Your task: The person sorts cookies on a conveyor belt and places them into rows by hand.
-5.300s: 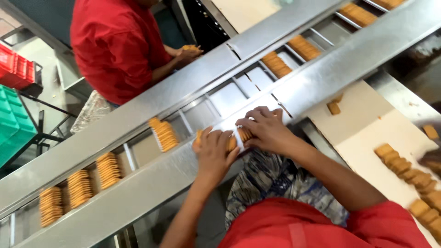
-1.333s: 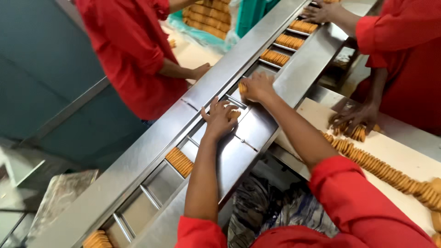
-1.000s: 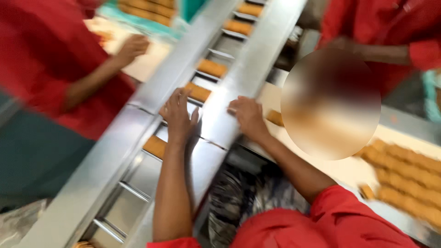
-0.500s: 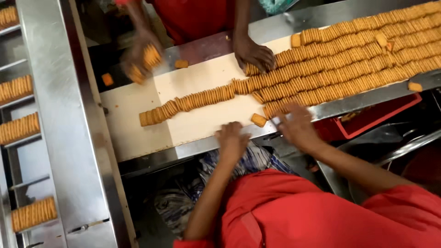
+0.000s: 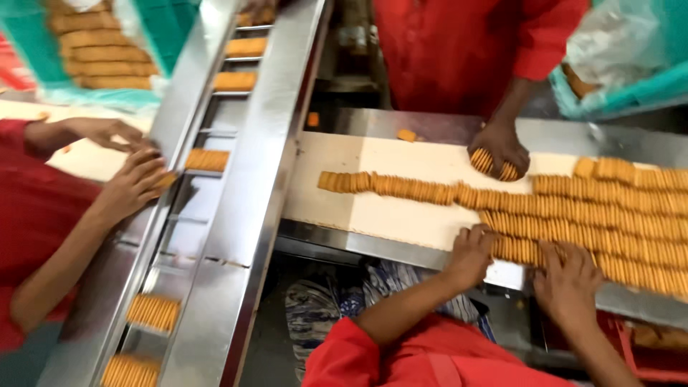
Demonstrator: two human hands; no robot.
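Some stacks already ride the steel channel (image 5: 236,215) (a co-worker's hands (image 5: 132,179) tend it). Left hand (image 5: 469,254) and right hand (image 5: 570,287) press open-fingered onto the nearest biscuit row (image 5: 573,247), seemingly bracketing a batch; many rows remain.

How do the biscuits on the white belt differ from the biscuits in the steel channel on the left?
The biscuits on the white belt lie in long, unbroken rows several deep, while the biscuits in the steel channel sit in short separate stacks, one per compartment with gaps between. The left hand and right hand rest on the belt rows; another person's hand is at the channel. Both are the same thin golden biscuits, standing on edge.
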